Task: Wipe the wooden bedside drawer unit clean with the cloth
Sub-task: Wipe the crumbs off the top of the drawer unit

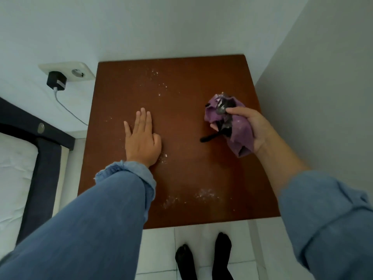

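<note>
The brown wooden top of the bedside drawer unit fills the middle of the head view, seen from above. White powdery specks lie on it near the back, by my left hand and close to the front edge. My left hand rests flat on the top, palm down, fingers together. My right hand holds a crumpled purple cloth with black parts just above the right side of the top; a black strip hangs out of it to the left.
White walls stand behind and to the right of the unit. A wall socket with a black charger and white cable sits at the left. A dark bed frame with white mattress is at lower left. My black-socked feet stand on white tiles.
</note>
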`<state>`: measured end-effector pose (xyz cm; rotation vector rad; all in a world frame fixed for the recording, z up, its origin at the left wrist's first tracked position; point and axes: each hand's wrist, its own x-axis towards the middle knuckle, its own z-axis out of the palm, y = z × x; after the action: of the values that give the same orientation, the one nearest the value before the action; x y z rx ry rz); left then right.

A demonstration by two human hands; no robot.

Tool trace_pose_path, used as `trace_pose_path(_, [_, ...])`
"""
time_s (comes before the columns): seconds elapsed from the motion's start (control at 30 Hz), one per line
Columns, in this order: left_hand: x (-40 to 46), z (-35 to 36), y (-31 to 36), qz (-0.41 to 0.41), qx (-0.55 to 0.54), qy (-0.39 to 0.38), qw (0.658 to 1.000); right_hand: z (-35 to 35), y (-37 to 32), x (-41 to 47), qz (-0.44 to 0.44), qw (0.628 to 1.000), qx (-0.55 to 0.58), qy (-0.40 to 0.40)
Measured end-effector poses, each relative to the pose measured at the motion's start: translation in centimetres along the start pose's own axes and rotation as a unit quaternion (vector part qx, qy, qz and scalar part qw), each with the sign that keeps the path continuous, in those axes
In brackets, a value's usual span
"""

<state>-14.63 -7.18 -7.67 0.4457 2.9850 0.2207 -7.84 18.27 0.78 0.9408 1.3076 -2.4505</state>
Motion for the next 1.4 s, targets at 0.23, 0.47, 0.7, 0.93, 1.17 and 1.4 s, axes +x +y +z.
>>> trace_pose_path(0.23, [0.6,0.6,-0.4,-0.005,-0.027,0.025,0.999,4.4,-2.6,13.1,-0.264,0.887,-0.342,0.164])
trace_pose_path(0.47, [0.7,0.5,-0.3,-0.007,-0.062,0.036,0.997,9.1,-2.6,21.9,-0.286,0.643,-0.688,0.178])
trace_pose_path(0.7, [0.7,0.8,-0.7,-0.01,-0.064,0.039,0.997,10.3,-2.1,22.7,-0.346,0.623,-0.697,0.08])
trace_pose_path(0.93, [1.1,0.8,-0.9,-0.002,-0.054,0.049,0.997,8.9,0.3,18.5,-0.376,0.709,-0.596,0.027])
trace_pose_path(1.17, [1.2,1.1,-0.9,-0.003,-0.045,0.044,0.998,5.3,7.0,9.6,-0.383,0.716,-0.583,0.029])
trace_pose_path(1.4, [1.1,1.0,-1.2,0.001,-0.022,0.029,0.999,2.2,12.6,1.6,-0.4,0.73,-0.553,0.041])
